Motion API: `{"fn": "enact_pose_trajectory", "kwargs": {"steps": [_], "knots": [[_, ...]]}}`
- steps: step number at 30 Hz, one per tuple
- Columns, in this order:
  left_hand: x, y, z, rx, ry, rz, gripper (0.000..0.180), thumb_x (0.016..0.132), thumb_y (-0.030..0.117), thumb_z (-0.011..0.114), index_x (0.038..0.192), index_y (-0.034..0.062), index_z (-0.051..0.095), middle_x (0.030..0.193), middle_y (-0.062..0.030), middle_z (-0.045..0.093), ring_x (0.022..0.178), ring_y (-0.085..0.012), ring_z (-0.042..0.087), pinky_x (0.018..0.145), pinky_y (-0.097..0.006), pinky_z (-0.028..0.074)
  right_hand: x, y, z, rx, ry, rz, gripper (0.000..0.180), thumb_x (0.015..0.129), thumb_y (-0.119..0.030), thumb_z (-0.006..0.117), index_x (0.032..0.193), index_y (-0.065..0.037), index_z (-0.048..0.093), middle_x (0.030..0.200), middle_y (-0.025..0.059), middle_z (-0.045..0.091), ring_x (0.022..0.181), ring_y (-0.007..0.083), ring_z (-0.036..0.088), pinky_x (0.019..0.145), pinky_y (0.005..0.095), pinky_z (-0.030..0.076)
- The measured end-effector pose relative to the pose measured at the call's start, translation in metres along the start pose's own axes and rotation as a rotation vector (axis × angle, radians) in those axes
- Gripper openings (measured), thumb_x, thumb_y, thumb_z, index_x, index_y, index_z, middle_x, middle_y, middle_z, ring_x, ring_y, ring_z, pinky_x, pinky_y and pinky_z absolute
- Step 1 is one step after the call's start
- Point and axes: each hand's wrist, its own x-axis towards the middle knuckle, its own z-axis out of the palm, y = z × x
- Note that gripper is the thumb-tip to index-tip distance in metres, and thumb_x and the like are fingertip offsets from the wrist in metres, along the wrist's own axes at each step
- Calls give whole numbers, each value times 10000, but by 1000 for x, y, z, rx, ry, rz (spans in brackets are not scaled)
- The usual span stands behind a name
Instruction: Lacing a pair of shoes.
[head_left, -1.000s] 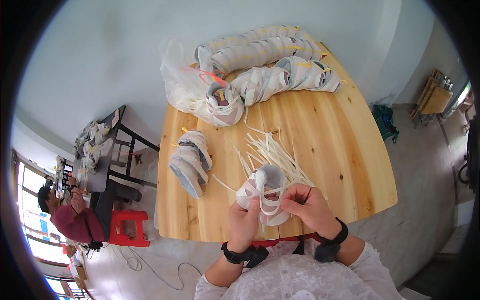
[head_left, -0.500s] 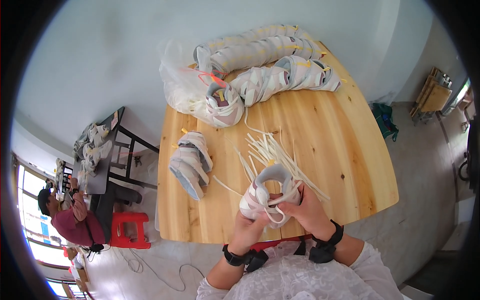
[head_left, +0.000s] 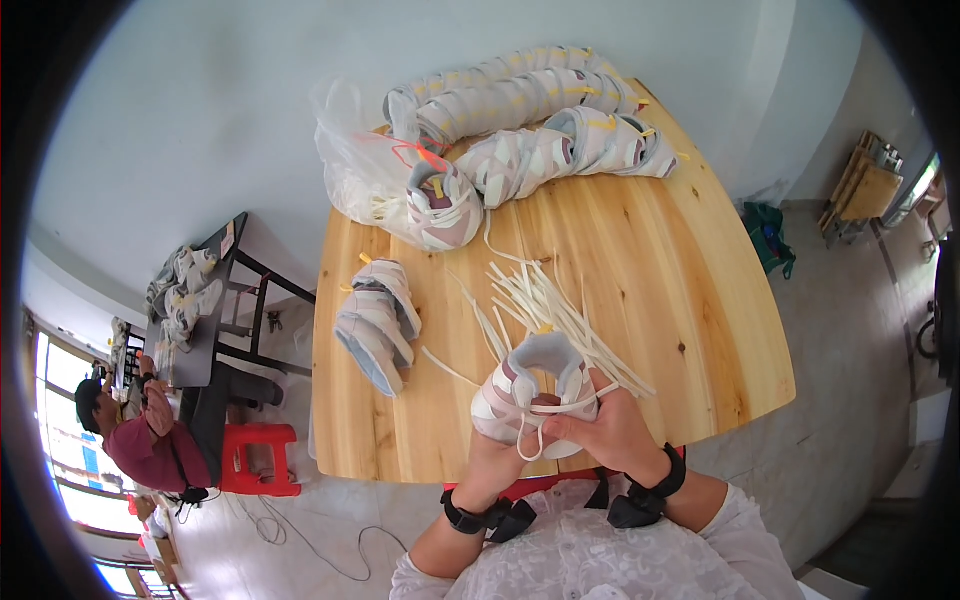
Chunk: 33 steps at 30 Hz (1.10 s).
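I see my left hand [head_left: 497, 455] cupping the shoe [head_left: 535, 393] from below at the table's [head_left: 690, 300] six o'clock edge; my right hand [head_left: 600, 432] pinches its white lace [head_left: 560, 405]. The shoe looks light and soft (lace limp, slippery); grip the sole.

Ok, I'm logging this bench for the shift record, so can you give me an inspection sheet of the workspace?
Surface: wooden table, unfinished planks.
Job's things: pale shoe held above the near edge; white lace across it; loose laces fanned on the table.
Clutter: two shoes at left; rows of nested shoes at the far edge; clear bag.
Hands: left hand under the shoe; right hand pinching the lace.
Cables: cord on the floor.
Surroundings: dark side table with shoes, red stool, seated person.
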Motion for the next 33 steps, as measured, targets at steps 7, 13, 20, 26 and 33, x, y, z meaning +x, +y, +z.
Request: {"fn": "enact_pose_trajectory", "kwargs": {"steps": [7,13,20,26,33], "knots": [[-3,-3,4,11,-16,57,441,783,69,725,1167,36,512,1027,-50,626,921,-141,600,794,-284,496,1,12,-6,-63,-52,-48,542,748,-375,764,1113,-19,581,903,131,678,826,250,660,734,360,497],[-2,-8,2,21,115,67,435,823,93,683,1202,25,481,1004,-49,611,899,-140,596,787,-283,500,-7,-12,-16,-310,-155,171,418,798,-230,751,1091,-4,555,925,52,612,779,123,566,677,282,467],[1,-7,6,-1,178,52,430,822,86,667,1201,33,472,971,-37,608,870,-114,580,749,-263,494,-11,-14,-9,-438,183,-382,190,707,-43,759,852,-62,637,756,65,559,596,182,545,507,282,415],[4,4,10,108,127,77,558,780,37,700,1269,35,431,1020,-47,602,922,-138,591,773,-277,523,0,-28,-4,-491,134,-540,173,691,-1,746,836,-51,667,797,69,575,656,198,561,558,288,433],[1,3,4,93,108,108,609,782,145,735,1290,37,416,1062,-50,598,946,-137,590,797,-273,522,-3,-48,0,-234,309,-354,234,713,-2,699,930,-85,669,896,67,553,696,218,547,554,306,440]]}}
